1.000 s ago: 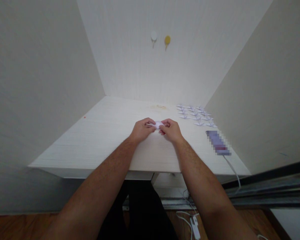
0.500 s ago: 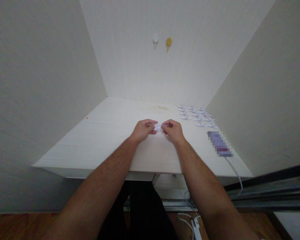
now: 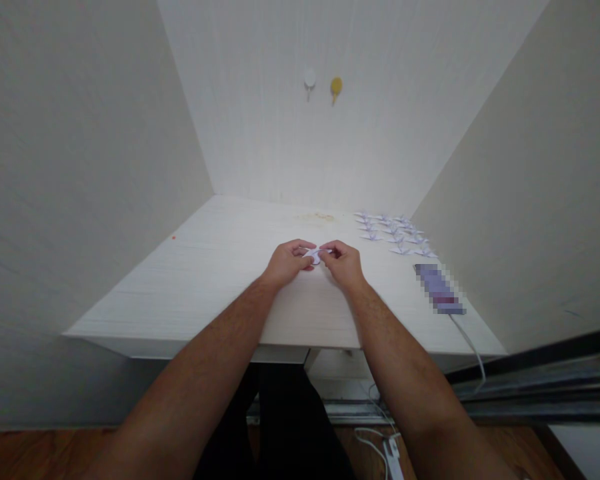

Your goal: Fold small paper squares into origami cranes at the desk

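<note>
A small piece of folded white paper (image 3: 315, 257) is pinched between my two hands, over the middle of the pale desk (image 3: 220, 280). My left hand (image 3: 289, 261) grips its left side with the thumb on the near face. On the right side, the thumb and fingers of my right hand (image 3: 343, 261) close on the paper. The fingers cover much of it, so its full shape is hidden. Several folded white paper cranes (image 3: 393, 231) stand in rows at the back right of the desk.
A pixelated phone-like object (image 3: 437, 287) lies at the right with a white cable (image 3: 469, 340) running off the desk edge. A white hook (image 3: 309, 78) and a yellow hook (image 3: 336, 85) are on the back wall. Below lies a power strip (image 3: 393, 457).
My right hand has shifted slightly left, closer to my left hand. The folded paper between the fingers looks more bunched and turned than before.
</note>
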Motion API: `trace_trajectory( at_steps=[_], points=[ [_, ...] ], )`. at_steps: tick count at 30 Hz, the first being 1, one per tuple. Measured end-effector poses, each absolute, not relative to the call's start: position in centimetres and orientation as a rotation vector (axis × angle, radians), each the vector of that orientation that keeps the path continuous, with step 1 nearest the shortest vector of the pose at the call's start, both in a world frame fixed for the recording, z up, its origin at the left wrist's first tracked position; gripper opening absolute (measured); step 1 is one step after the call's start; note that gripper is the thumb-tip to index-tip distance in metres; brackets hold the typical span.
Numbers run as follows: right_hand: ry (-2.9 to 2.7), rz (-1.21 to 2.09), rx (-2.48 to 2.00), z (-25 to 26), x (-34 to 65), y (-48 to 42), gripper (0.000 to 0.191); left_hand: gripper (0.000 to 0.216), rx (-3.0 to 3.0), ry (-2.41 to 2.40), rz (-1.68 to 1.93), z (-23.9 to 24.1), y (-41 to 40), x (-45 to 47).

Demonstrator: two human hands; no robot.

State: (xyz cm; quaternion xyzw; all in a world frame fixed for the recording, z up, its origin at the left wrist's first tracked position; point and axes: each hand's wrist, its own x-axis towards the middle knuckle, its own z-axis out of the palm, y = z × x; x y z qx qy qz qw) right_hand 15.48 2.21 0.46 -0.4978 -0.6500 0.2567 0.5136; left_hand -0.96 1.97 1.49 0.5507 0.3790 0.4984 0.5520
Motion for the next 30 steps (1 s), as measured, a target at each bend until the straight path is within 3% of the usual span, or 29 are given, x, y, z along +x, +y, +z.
trace_trajectory(
  at_steps=[16,30],
  points=[
    [-1.499,0.694,-1.163,1.05,15.18,1.96,0.032,0.039,1.377,0.953,1.250,1.15,2.30,-0.72],
    [-1.352,0.798,-1.019,0.85,15.20,2.15,0.020,0.039,1.353,0.878,1.239,1.54,1.86,-0.59]
  ],
)
